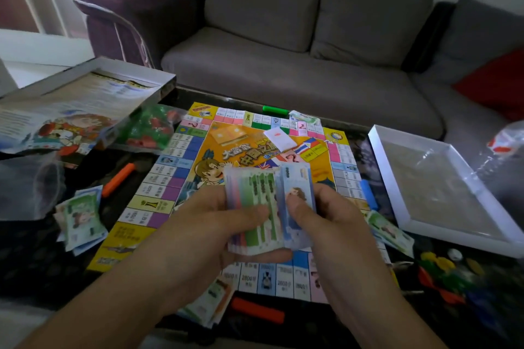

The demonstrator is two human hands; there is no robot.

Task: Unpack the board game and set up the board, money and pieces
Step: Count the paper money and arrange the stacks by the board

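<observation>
— Where is the money right now?

— Most of it is a fanned stack of notes held over the near half of the board. The left hand grips the stack from below with its thumb laid across the green notes; the right hand pinches one blue note at the stack's right edge.

— Which way do the notes run?

— Their long axis points away from the person, toward the sofa.

— So who deals next?

— I'd judge the right hand, since it already has the outer note. Small piles lie on the surface beside the board on each side; the right-side pile is nearest that hand.
</observation>
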